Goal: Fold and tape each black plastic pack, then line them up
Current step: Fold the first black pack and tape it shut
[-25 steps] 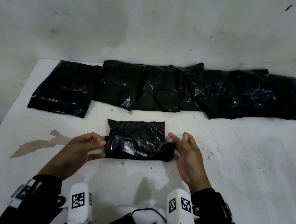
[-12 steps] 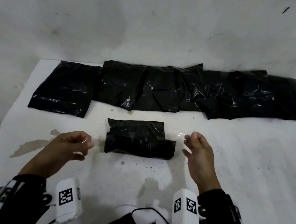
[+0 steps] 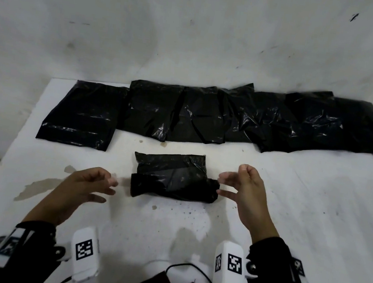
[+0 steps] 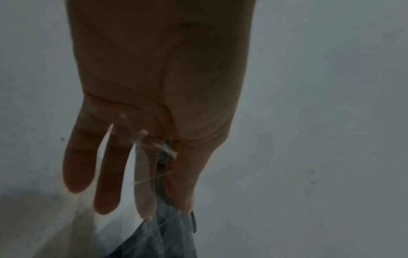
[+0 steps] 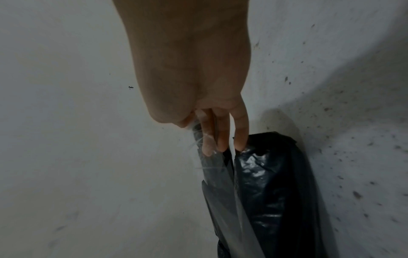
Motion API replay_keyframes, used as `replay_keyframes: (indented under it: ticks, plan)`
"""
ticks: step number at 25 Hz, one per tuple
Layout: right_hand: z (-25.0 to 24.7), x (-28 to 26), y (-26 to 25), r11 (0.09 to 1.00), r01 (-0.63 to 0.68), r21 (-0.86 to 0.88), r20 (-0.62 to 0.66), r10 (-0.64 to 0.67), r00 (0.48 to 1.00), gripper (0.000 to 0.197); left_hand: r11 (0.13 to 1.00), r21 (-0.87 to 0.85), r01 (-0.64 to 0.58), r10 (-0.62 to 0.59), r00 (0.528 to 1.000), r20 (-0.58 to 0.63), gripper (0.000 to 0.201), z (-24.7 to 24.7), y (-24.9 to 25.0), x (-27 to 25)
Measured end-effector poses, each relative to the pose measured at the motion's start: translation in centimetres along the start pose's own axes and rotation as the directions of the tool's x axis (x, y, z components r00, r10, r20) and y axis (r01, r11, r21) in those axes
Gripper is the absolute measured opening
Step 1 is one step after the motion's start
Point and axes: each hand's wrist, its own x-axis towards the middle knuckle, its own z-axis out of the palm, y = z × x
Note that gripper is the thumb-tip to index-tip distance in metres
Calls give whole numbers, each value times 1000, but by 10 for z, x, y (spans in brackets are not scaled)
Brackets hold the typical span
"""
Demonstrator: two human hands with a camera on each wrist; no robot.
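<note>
Head view: we see one folded black pack (image 3: 173, 177) mid-table (image 3: 289, 214), with a row of overlapping flat black packs (image 3: 208, 113) along the far edge, count unclear. Our left hand (image 3: 84, 187) and right hand (image 3: 245, 194) flank the pack, each pinching an end of a clear tape strip (image 3: 114, 180). Bare table on both sides. Left wrist: fingers (image 4: 106, 174) extended, tape stuck across them. Right wrist: thumb and fingertips (image 5: 207, 143) pinch tape just above the pack.
</note>
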Motion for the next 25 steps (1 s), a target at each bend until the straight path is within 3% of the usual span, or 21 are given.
replay_keyframes:
  ticks: [3, 12, 20, 25]
  plan:
    - [1, -2, -1, 1000, 3, -11, 28, -2, 1000, 20, 997, 75, -27, 32, 997, -72, 15, 2, 0, 2]
    - [11, 17, 14, 998, -50, -48, -103, 45, 994, 21, 982, 189, -23, 63, 976, -207, 17, 8, 0, 22]
    - [32, 20, 36, 961, -4, -277, -247, -67, 967, 17, 980, 196, -21, 68, 970, -232, 24, 8, -4, 25]
    - [40, 14, 37, 951, 21, -310, -297, -117, 948, 18, 965, 261, -24, 115, 934, -338, 25, 12, -10, 25]
